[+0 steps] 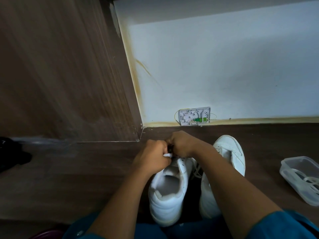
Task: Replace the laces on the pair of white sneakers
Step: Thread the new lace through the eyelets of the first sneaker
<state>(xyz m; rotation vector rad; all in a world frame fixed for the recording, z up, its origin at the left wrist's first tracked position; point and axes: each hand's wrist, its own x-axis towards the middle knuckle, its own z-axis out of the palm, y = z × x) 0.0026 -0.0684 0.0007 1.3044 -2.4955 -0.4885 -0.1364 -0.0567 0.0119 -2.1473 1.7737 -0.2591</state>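
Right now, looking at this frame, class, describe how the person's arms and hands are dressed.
Both the left hand and the right hand are bare: no gloves, rings or watch show. The forearms are uncovered too. A teal-blue sleeve covers the right upper arm, and matching teal cloth shows at the left arm's base.

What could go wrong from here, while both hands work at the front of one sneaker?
The left hand and right hand grip a small dark piece, likely a lace, close together over the sneaker; they hide its eyelets, so one may be skipped.
A hard pull may tip that sneaker against the second sneaker close beside it.
The container of white laces sits beyond the right arm, so reaching may knock that second sneaker.
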